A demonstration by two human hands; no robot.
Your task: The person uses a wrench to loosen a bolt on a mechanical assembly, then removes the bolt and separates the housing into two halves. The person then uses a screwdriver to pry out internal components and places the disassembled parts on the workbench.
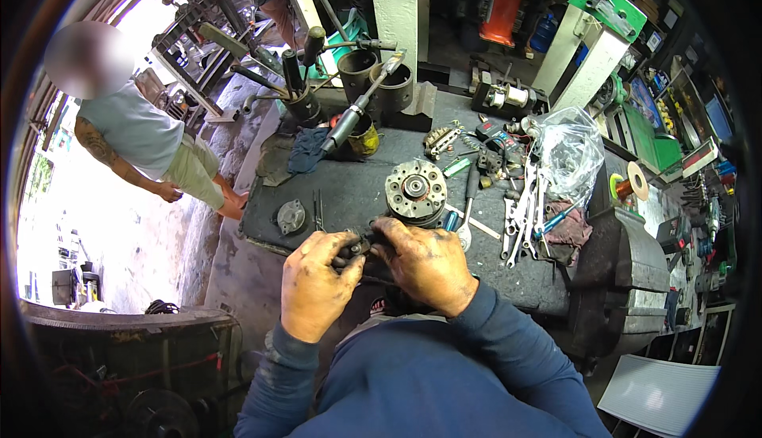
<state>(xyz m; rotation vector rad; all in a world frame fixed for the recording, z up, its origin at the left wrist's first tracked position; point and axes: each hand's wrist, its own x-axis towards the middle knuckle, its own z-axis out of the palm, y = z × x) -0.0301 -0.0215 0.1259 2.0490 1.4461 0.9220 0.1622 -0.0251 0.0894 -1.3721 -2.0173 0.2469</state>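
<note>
While the left hand (319, 279) and right hand (429, 267) pinch a small dark part (359, 247) by the bench (361, 180) edge, the job looks partly done; the round block (415, 190) seems together, the flat piece (291, 217) loose.

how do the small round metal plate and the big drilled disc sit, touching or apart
Apart: the head view plainly shows dark bench top between the small round metal plate and the big drilled disc.

And there they are, left hand (321, 275) and right hand (429, 263) together at the tabletop's (357, 188) near edge! Machine part (416, 192) just behind the right; smaller part (291, 217) off left, wrenches (530, 214) right, plastic bag (570, 152) behind those, vise (623, 271) far right, cloth (308, 151) back left!
</note>
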